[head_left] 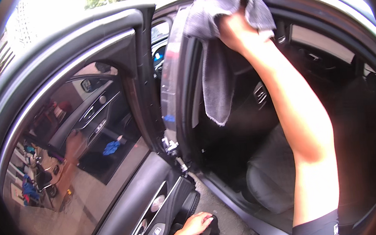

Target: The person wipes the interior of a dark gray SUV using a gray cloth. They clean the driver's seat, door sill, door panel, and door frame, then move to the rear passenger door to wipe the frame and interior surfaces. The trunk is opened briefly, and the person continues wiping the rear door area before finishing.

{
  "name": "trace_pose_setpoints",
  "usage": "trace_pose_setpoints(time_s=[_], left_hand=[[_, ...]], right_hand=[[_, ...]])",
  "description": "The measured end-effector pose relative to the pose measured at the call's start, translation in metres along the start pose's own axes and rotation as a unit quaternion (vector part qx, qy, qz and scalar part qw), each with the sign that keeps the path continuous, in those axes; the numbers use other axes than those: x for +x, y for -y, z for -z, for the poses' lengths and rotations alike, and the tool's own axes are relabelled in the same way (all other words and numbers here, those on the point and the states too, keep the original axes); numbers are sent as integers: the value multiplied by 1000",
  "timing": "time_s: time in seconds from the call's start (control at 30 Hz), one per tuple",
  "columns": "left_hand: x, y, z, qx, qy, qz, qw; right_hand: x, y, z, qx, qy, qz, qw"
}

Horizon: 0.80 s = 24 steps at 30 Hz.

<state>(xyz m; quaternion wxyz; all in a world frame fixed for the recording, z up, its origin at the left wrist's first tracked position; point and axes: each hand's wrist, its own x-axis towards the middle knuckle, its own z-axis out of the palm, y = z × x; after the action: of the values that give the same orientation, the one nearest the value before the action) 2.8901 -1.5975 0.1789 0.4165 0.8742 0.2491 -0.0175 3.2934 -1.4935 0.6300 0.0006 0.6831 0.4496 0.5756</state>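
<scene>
In the head view, the right hand [234, 30] holds a grey cloth [217, 82] at the upper door frame [176, 65], fingers hidden, grip unclear; the left hand [197, 224] is loosely curled, seemingly empty. The cloth's dangling tail could snag during a sideways sweep.
</scene>
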Motion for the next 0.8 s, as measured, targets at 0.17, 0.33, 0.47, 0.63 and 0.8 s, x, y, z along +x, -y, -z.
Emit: trace_pose_setpoints(time_s=[0.17, 0.33, 0.47, 0.63, 0.8], left_hand=[[3, 6, 15, -13, -5, 8, 1000], [5, 10, 22, 21, -18, 14, 1000], [-5, 11, 25, 12, -59, 47, 997], [-30, 12, 18, -2, -121, 102, 987], [-52, 15, 4, 8, -155, 117, 981]], right_hand=[[28, 90, -23, 199, 58, -47, 977], [5, 159, -35, 39, 157, 211, 964], [-43, 232, -43, -71, 196, 346, 915], [-132, 341, -79, -86, 165, 457, 870], [-206, 409, -108, -125, -2, 574, 809]])
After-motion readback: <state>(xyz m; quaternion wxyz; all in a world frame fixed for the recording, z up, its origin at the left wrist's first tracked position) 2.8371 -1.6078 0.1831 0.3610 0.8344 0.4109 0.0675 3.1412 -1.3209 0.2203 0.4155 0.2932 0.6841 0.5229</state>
